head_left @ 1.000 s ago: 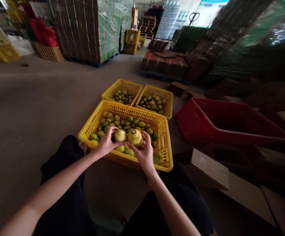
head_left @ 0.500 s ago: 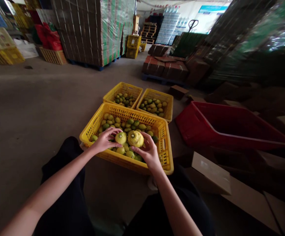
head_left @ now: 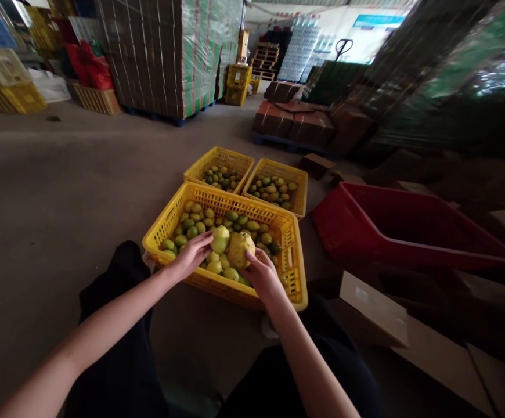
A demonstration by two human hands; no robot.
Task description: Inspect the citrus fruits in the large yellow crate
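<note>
My left hand (head_left: 195,254) is closed on a smooth yellow-green lemon (head_left: 220,238). In my right hand (head_left: 261,273) is a larger, bumpy yellow lemon (head_left: 240,250), with the thumb across its side. The two fruits are close together above the front yellow crate (head_left: 296,255). Below them, many green and yellow lemons (head_left: 191,231) lie loose in that crate. My hands and the held fruit hide part of the pile.
Behind the front crate stand two more yellow crates (head_left: 193,172) with lemons. A large red tub (head_left: 343,232) is at the right, with cardboard boxes (head_left: 374,307) in front of it. A wrapped carton stack (head_left: 148,58) rises at the back.
Both held lemons have been turned, so their stem or tip ends now point more upward. My left hand has shifted slightly, with its fingers now behind and beside its lemon.
</note>
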